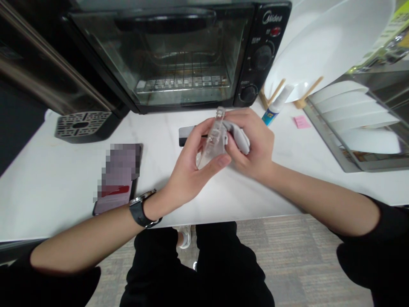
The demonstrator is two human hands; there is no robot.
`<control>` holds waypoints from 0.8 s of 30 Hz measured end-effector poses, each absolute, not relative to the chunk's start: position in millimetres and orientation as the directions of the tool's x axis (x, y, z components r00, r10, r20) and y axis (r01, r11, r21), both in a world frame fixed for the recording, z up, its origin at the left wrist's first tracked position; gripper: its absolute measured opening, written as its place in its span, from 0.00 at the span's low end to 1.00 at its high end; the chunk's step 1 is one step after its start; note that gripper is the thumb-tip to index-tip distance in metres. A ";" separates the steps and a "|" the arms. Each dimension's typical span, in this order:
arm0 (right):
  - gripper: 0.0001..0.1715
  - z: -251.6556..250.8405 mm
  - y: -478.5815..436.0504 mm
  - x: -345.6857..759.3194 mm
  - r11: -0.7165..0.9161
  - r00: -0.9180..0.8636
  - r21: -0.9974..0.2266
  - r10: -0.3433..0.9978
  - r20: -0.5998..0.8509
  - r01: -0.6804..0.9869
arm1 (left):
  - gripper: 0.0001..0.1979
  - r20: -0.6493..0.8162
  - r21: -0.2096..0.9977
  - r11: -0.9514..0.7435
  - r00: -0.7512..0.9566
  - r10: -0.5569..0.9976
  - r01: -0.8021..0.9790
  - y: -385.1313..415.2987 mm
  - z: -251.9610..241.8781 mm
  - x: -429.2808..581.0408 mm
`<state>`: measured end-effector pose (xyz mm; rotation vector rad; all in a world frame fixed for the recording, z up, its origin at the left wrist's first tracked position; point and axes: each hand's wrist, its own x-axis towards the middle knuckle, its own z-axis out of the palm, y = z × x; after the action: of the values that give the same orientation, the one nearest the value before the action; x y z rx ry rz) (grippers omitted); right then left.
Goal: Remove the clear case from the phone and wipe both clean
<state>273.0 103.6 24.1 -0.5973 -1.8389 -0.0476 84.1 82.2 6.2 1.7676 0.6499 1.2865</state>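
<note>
Over the white counter (pixel 47 183), my left hand (pixel 188 164) grips a clear plastic case (pixel 214 138) between thumb and fingers. My right hand (pixel 255 145) is closed on a small grey object (pixel 239 138) that sits against the clear case. Both hands meet just in front of a black toaster oven (pixel 179 51). A dark watch is on my left wrist.
A phone (pixel 118 177) lies on the counter to the left. A small dark flat item (pixel 187 134) lies behind my hands. A white tube (pixel 276 106), a pink sticky note (pixel 301 121), white plates in a rack (pixel 358 123) and a black appliance (pixel 79 123) surround the area.
</note>
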 end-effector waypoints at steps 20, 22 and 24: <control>0.16 20.2 106.1 279.0 0.769 -0.110 -0.336 0.462 0.880 0.544 | 0.38 0.487 0.838 -0.545 0.465 0.739 -0.011 75.5 15.9 79.0; 0.15 20.4 106.5 277.7 0.787 -0.087 -0.336 0.439 0.894 0.518 | 0.38 0.488 0.833 -0.553 0.468 0.737 0.001 76.6 15.4 78.9; 0.14 21.4 106.3 276.5 0.789 -0.067 -0.356 0.446 0.893 0.501 | 0.38 0.488 0.829 -0.560 0.470 0.735 0.016 78.3 13.9 78.7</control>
<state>276.5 106.3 21.4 -0.7510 -1.6921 -0.0530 78.7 78.3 13.9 1.9215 0.6264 1.1422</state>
